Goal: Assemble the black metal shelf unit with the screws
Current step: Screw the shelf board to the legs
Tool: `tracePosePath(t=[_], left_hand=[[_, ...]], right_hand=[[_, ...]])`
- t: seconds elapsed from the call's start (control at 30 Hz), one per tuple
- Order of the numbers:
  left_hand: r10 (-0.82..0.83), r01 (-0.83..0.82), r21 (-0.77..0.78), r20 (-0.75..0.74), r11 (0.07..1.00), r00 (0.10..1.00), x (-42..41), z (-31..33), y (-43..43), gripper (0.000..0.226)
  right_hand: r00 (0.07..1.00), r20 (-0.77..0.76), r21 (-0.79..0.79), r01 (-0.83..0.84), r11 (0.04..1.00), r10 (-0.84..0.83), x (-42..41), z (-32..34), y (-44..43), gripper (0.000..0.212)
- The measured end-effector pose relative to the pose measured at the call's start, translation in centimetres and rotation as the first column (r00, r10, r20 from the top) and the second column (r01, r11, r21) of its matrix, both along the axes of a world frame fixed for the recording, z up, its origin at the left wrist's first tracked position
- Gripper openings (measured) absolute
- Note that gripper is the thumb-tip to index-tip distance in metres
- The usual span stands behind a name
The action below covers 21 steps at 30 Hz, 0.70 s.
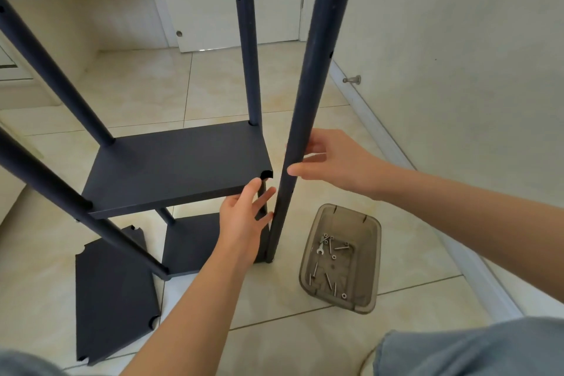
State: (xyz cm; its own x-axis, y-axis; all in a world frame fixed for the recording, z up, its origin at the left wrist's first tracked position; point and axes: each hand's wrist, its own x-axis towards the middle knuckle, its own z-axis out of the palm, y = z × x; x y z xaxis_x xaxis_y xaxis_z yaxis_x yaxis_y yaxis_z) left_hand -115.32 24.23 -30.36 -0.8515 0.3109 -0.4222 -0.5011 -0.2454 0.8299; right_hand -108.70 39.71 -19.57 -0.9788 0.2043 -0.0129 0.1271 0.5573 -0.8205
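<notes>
Standing on the tile floor [146, 91], the matte black shelf unit [177, 162] has three poles fitted. The right hand [332, 162] grips a fourth pole [308, 107] just beside its notched near-right corner; the left hand [244, 217], fingers straight, touches that corner. Screws [329, 281] lie in a tray [367, 256] to the right.

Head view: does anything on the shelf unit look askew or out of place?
Yes. The near-right pole, held by the right hand, leans and sits outside the upper shelf's empty corner notch. The other three poles pass through their corners.
</notes>
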Motion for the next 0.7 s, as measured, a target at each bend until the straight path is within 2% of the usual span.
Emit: tracePosePath(t=[0.1, 0.2, 0.27, 0.37, 0.6, 0.7], left_hand=[[-0.008, 0.008, 0.008, -0.012, 1.0, 1.0, 0.3, -0.1, 0.1, 0.021], [-0.01, 0.01, 0.002, -0.04, 1.0, 0.999, 0.3, -0.3, -0.1, 0.028], [-0.004, 0.005, 0.015, -0.044, 1.0, 0.999, 0.3, -0.4, -0.2, 0.024], [-0.013, 0.016, 0.038, -0.063, 0.999, 0.998, 0.4, -0.5, -0.4, 0.018], [-0.02, 0.025, 0.053, -0.083, 0.998, 0.996, 0.5, -0.2, -0.8, 0.034], [-0.011, 0.014, 0.039, -0.084, 0.999, 0.996, 0.5, -0.4, -0.5, 0.038]], right_hand=[[0.999, 0.032, -0.05, 0.026, 0.998, -0.024, 1.9, -0.9, 1.5, 0.033], [0.996, 0.079, -0.165, 0.053, 0.985, -0.041, 3.7, -2.4, 2.8, 0.028], [0.992, 0.118, -0.182, 0.066, 0.981, -0.045, 4.6, -3.8, 3.5, 0.025], [0.982, 0.174, -0.121, 0.094, 0.988, -0.072, 5.6, -7.2, 4.5, 0.021], [0.913, 0.395, 0.037, 0.1, 0.994, -0.107, 6.8, -17.2, 5.8, 0.016], [0.884, 0.46, 0.066, 0.055, 0.996, -0.079, 6.5, -21.3, 6.1, 0.013]])
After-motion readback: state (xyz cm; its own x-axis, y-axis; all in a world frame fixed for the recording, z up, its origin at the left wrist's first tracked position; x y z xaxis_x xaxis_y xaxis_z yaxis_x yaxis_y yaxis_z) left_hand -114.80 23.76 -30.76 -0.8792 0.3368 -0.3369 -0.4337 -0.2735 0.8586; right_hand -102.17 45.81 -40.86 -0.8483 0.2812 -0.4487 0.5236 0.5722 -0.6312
